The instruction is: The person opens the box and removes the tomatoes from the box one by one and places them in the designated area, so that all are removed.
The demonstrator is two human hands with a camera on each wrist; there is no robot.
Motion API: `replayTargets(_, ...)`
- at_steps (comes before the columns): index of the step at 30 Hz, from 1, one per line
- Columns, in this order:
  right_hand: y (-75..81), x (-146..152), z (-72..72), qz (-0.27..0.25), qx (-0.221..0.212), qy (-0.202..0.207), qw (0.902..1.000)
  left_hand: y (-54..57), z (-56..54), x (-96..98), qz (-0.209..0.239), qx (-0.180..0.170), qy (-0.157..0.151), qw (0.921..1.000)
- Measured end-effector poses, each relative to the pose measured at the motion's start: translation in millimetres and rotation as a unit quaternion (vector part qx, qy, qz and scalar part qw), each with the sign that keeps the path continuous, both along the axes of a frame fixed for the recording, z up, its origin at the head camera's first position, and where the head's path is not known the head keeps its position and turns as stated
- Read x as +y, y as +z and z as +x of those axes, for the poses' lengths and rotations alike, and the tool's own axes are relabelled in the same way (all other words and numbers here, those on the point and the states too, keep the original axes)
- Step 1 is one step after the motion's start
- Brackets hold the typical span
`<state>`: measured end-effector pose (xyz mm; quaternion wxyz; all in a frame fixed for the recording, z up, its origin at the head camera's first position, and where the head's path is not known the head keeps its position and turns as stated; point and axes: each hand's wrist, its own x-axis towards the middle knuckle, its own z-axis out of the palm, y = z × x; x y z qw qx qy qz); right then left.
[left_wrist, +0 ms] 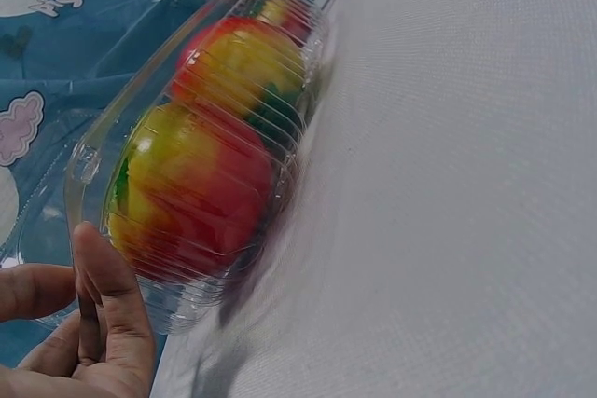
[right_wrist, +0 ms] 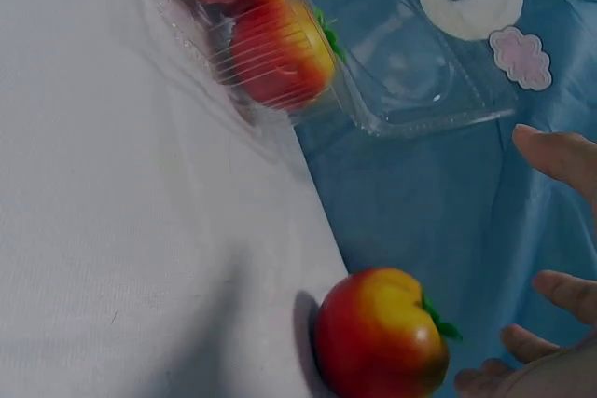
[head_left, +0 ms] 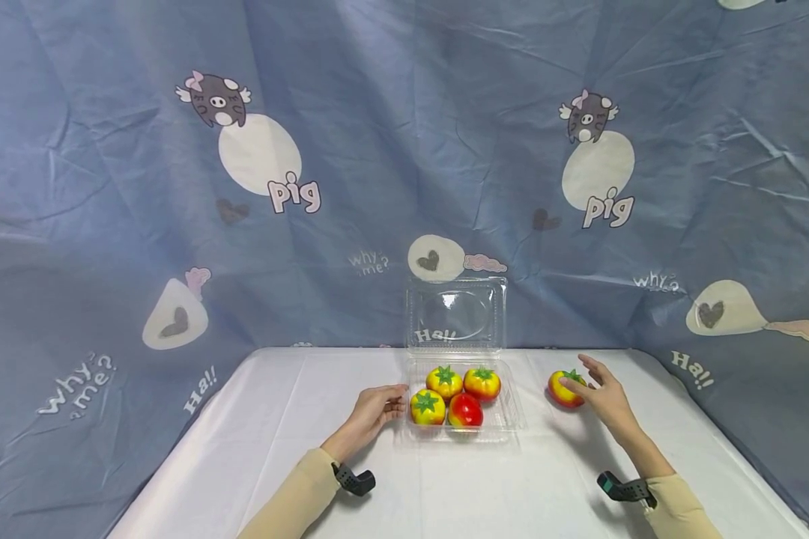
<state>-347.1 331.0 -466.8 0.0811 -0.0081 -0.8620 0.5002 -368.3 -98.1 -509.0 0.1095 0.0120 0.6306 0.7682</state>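
Observation:
A clear plastic clamshell box [head_left: 514,400] holds several glossy red-and-yellow tomatoes [head_left: 427,406], most showing green star-shaped leaves. My left hand [head_left: 376,408] is at the box's left side, and in the left wrist view its thumb and fingers [left_wrist: 114,300] pinch the rim. One more tomato [head_left: 566,389] sits on the table to the right of the box. Over that tomato's right side, my right hand [head_left: 607,400] hovers with spread fingers. The right wrist view shows a gap between these fingers [right_wrist: 564,297] and the loose tomato [right_wrist: 381,337].
The box's transparent lid [head_left: 456,318] stands raised behind it, against a blue printed curtain [head_left: 377,150]. A white cloth covers the table [head_left: 458,494]. Each wrist wears a dark strap, the left strap [head_left: 354,479] and the right strap [head_left: 623,488].

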Motion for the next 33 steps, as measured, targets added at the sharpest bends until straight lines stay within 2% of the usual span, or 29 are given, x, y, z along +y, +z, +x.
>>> replayTargets(4, 2.6, -3, 1.6, 0.003, -0.004, 0.001, 1.0, -2.1, 0.3, 0.8, -0.002, -0.002, -0.004, 1.0)
replayTargets(9, 8.5, -8, 1.8, -0.001, 0.013, 0.009, 0.9999, -1.4, 0.4, 3.1, -0.005, -0.006, -0.007, 0.9999)
replayTargets(12, 12.8, -11, 1.5, -0.004, 0.025, 0.018, 0.9995, 1.3, 0.0, 3.7, -0.004, -0.004, -0.01, 0.9999)
replayTargets(14, 15.9, -15, 1.7, -0.007, 0.033, 0.026, 0.9991, 8.1, 2.8, 3.0, -0.004, -0.001, -0.018, 0.9998)
replayTargets(18, 20.2, -24, 0.9, -0.01, 0.036, 0.044, 0.9983, 10.1, 2.5, 0.7, -0.002, -0.002, -0.025, 0.9997)
replayTargets(21, 22.7, -32, -1.1, -0.004, 0.036, 0.055, 0.9978, 4.3, -1.0, 0.0, -0.001, -0.005, -0.016, 0.9999)
replayTargets(25, 27.7, -45, -2.6, 0.01, 0.035, 0.076, 0.9964, 3.5, -1.1, -0.3, -0.002, -0.008, -0.002, 1.0)
replayTargets(33, 30.0, -64, -9.8, -0.024, 0.019, 0.121, 0.9922, 1.3, 0.8, -0.3, 0.01, -0.006, -0.001, 0.9999)
